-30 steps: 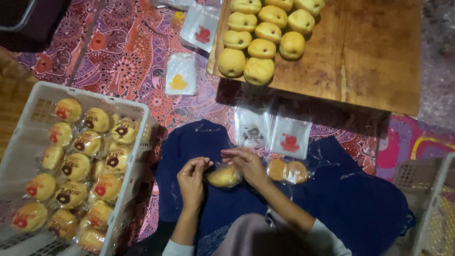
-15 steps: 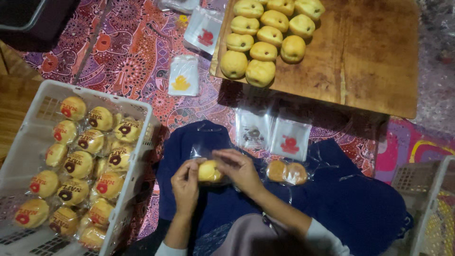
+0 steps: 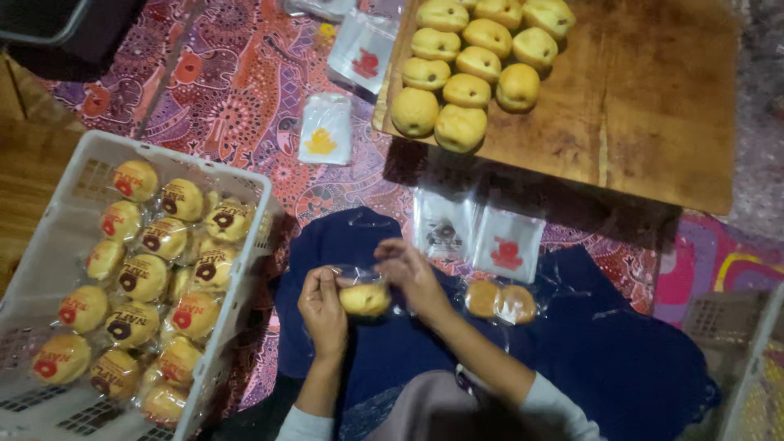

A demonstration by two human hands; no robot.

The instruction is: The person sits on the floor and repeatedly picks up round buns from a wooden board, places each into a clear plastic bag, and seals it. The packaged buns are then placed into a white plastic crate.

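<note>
Over my dark blue lap, my left hand (image 3: 323, 309) and my right hand (image 3: 411, 272) together hold a yellow bun in a clear plastic bag (image 3: 364, 296). The left grips the bag's left side; the right pinches its top right edge. Two more buns in a clear bag (image 3: 500, 302) lie on my lap just right of my hands. Empty printed bags (image 3: 506, 243) rest beyond them, near the board's edge.
A white plastic crate (image 3: 253, 237) at left holds several bagged buns. A wooden board (image 3: 653, 106) at top right carries several unwrapped buns (image 3: 465, 90). Loose printed bags (image 3: 325, 129) lie on the patterned cloth. Another crate's edge (image 3: 755, 367) shows at far right.
The bagged bun has shifted slightly left and up between my hands, and the fingers have moved from around the bun to the bag's upper edge.
</note>
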